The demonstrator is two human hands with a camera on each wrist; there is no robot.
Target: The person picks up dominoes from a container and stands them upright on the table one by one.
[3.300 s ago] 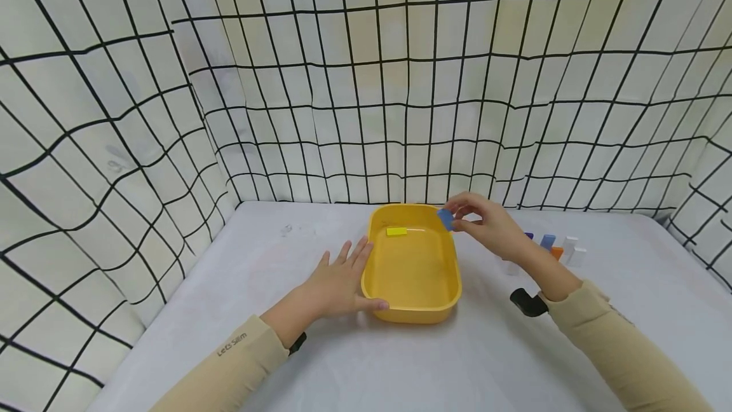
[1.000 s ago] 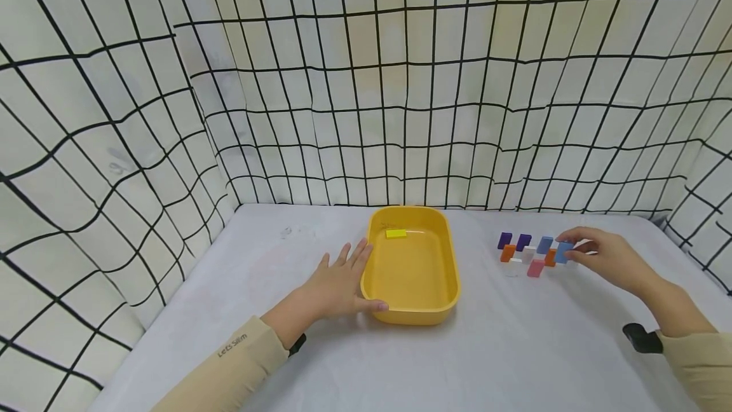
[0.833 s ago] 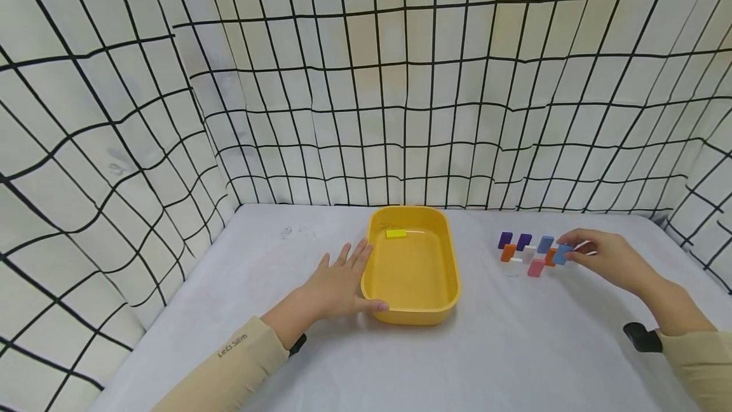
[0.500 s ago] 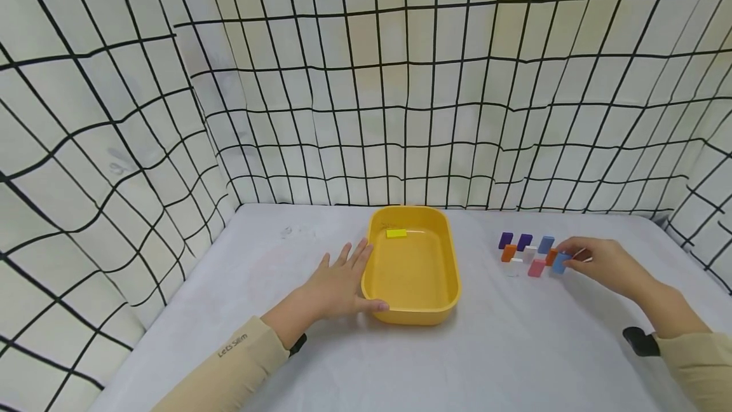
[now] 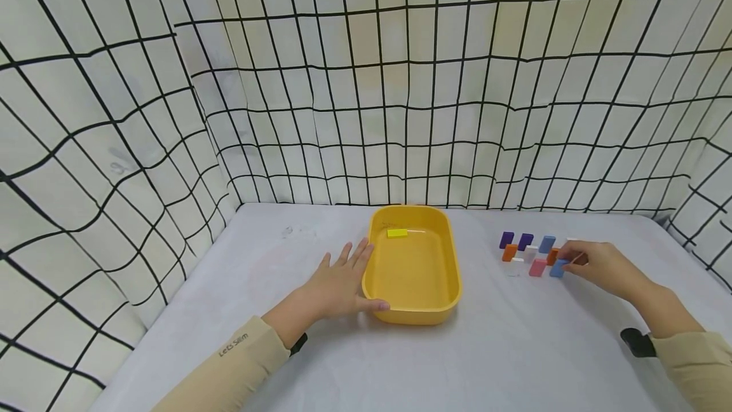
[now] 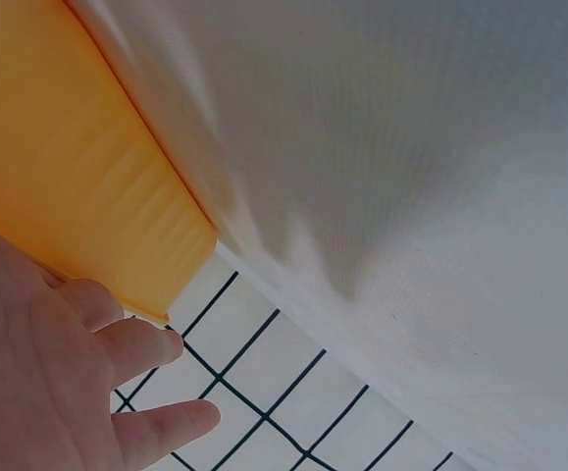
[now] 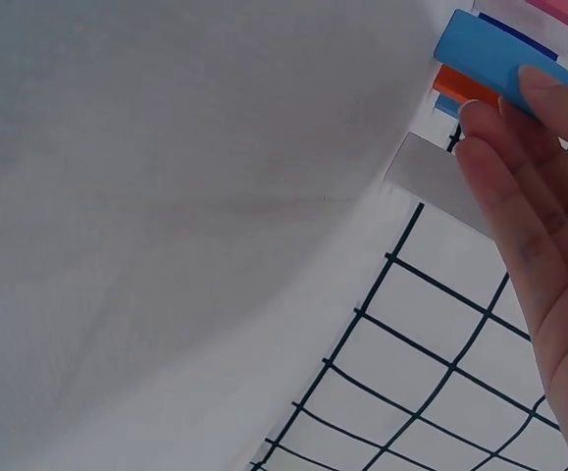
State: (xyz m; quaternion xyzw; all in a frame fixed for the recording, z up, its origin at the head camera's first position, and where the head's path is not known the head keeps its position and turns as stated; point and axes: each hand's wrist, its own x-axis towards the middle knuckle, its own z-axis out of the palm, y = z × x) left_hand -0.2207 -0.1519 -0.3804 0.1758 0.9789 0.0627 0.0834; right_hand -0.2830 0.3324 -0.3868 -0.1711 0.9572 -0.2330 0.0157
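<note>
My left hand point(image 5: 337, 285) spreads straight fingers along the left rim of the yellow plastic tray point(image 5: 414, 316), thumb over its near left corner. Inside the tray, near the far end, lies a bright yellow domino point(image 5: 397, 233). Over at the right, my right hand point(image 5: 609, 272) pinches a light blue domino point(image 7: 499, 61) between thumb and fingers. That domino stands upright at the near right of a group of standing dominoes. Closest to it are a pink domino point(image 5: 537, 267) and an orange domino point(image 5: 552, 255). A white domino point(image 7: 440, 182) is partly hidden behind the fingers.
Farther left in the group are two purple dominoes point(image 5: 506, 240), another orange domino point(image 5: 509, 252) and white ones. Another blue domino point(image 5: 546, 244) stands behind. White cloth covers the table point(image 5: 320, 367); a black grid on white cloth point(image 5: 400, 81) walls the back and sides.
My right hand has carried the blue domino from the tray's right rim to the group at right, then lowered it slightly nearer me beside the orange one. The left hand stays put.
</note>
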